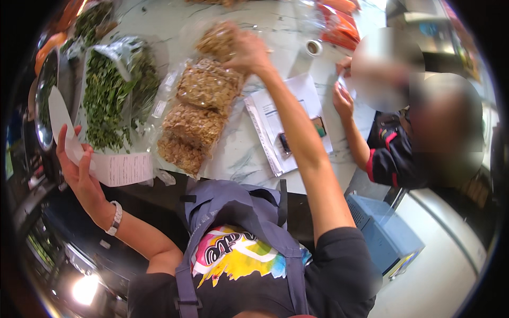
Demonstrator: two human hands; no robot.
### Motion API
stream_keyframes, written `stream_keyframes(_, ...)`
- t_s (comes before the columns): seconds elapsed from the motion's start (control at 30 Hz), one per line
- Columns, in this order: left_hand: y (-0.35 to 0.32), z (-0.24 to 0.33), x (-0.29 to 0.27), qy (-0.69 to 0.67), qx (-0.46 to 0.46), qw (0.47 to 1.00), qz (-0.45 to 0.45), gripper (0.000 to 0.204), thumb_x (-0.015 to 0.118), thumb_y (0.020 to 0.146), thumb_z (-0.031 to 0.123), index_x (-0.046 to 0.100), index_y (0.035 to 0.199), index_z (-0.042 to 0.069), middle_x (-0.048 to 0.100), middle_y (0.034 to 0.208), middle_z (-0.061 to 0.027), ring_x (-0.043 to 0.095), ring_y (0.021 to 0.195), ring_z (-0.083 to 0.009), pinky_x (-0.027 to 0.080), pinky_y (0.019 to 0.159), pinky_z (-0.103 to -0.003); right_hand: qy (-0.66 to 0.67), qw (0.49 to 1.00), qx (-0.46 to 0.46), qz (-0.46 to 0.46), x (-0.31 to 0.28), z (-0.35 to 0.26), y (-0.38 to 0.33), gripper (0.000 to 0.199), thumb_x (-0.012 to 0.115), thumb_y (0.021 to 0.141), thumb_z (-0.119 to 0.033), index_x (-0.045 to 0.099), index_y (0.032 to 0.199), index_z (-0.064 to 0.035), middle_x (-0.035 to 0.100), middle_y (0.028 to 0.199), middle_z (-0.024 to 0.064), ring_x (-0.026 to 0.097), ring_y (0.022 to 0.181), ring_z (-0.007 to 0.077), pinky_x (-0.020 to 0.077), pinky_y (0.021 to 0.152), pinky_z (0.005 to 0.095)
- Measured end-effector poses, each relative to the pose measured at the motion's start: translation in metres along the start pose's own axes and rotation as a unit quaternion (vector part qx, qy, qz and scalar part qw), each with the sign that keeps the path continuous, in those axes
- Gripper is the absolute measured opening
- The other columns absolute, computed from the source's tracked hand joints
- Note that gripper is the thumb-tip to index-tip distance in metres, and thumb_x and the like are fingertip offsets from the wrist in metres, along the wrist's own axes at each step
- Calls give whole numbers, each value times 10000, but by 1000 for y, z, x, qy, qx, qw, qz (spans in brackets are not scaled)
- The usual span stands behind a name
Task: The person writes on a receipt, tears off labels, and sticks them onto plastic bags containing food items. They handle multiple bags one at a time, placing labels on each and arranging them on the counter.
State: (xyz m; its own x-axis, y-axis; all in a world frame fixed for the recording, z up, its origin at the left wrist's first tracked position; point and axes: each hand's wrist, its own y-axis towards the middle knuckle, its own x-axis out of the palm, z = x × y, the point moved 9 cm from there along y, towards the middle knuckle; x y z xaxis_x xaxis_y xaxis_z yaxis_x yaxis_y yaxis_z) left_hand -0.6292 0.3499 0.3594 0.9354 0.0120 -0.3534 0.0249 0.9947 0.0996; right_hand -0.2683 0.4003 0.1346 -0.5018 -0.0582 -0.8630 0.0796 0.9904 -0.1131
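Note:
My left hand (82,172) is raised at the table's left edge, closed on a long white strip of printed labels (124,168) that curls up past my fingers. Several clear plastic bags of brown flakes (193,124) lie overlapping in a slanting row on the table. At the far end of that row, my right hand (248,52) grips the side of the last bag of brown flakes (216,41), thumb toward me; its fingertips are blurred. Left of the row are clear bags of green leafy herbs (108,98).
Under my right forearm lie papers (268,114) and a phone (284,142). A paper roll (313,49) and bagged carrots (339,26) are farther back. A co-worker's hands (343,90) hold something small and white at right. Below stands a blue crate (379,228).

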Motion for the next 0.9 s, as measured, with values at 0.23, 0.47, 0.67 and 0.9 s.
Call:
stream_keyframes(0.23,-23,18,-25,16,18,1000,9,565,560,833,36,431,1382,79,492,1299,-94,441,913,-107,374,887,-236,111,988,16,111,-11,-10,-31,925,812,684,-386,338,1433,-118,447,1322,232,488,1182,392,405,1004,482)
stream_keyframes(0.47,-42,2,-23,-55,-12,998,25,567,539,839,-34,427,1385,72,505,1285,-87,477,850,-73,400,871,-233,573,744,166,300,-83,112,-191,623,572,934,-176,224,1441,-74,547,1228,178,671,889,264,541,763,316)
stream_keyframes(0.67,-32,16,34,-65,7,995,-71,542,534,855,-9,436,1382,67,508,1276,-81,469,887,-74,391,875,-225,289,919,170,207,-135,97,-281,726,659,863,-253,279,1456,-77,525,1306,190,594,1096,307,532,837,372)
stream_keyframes(0.9,-31,50,64,-88,22,989,-114,553,555,821,2,457,1362,68,527,1257,-88,480,784,-56,431,802,-206,116,906,62,402,-324,-23,-272,488,673,846,-132,485,1281,-17,548,1255,146,547,1133,231,456,969,361)
